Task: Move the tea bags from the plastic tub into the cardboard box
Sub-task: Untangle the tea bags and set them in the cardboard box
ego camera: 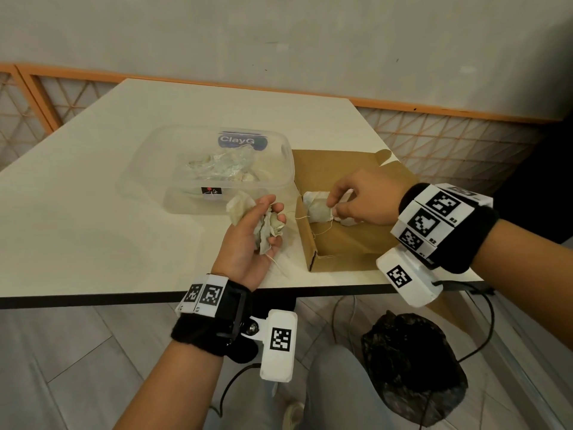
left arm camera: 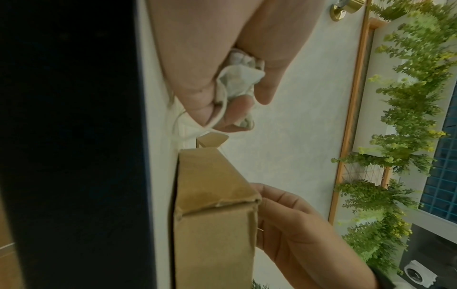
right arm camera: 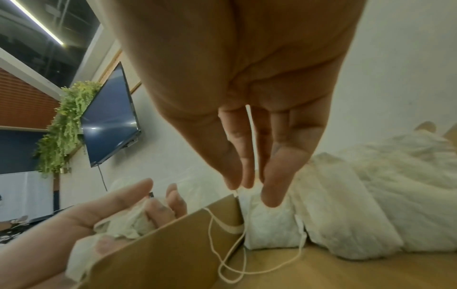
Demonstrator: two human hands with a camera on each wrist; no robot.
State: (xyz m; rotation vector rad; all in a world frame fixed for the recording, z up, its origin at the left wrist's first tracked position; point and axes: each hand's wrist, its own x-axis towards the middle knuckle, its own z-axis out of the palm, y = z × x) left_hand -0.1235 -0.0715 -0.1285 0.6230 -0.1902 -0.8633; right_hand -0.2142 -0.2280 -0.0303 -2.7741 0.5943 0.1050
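Observation:
A clear plastic tub (ego camera: pixel 173 193) on the white table holds several tea bags (ego camera: pixel 223 169). Just right of it lies the open cardboard box (ego camera: pixel 341 243). My left hand (ego camera: pixel 266 225) lies palm up between tub and box, fingers curled round a crumpled bunch of tea bags (ego camera: pixel 266 234); the left wrist view shows this bunch (left arm camera: pixel 237 78) with a string trailing. My right hand (ego camera: pixel 336 207) reaches into the box's far left corner and pinches a tea bag (ego camera: pixel 319 209) by its top. In the right wrist view that tea bag (right arm camera: pixel 272 224) stands against the box wall (right arm camera: pixel 173 244), beside other bags (right arm camera: pixel 371 195).
The box sits near the table's front edge (ego camera: pixel 155 297) and right corner. A black bag (ego camera: pixel 415 367) and cables lie on the floor below. An orange lattice rail (ego camera: pixel 449 141) runs behind the table. The box's lid flap (ego camera: pixel 341 166) lies open at the back.

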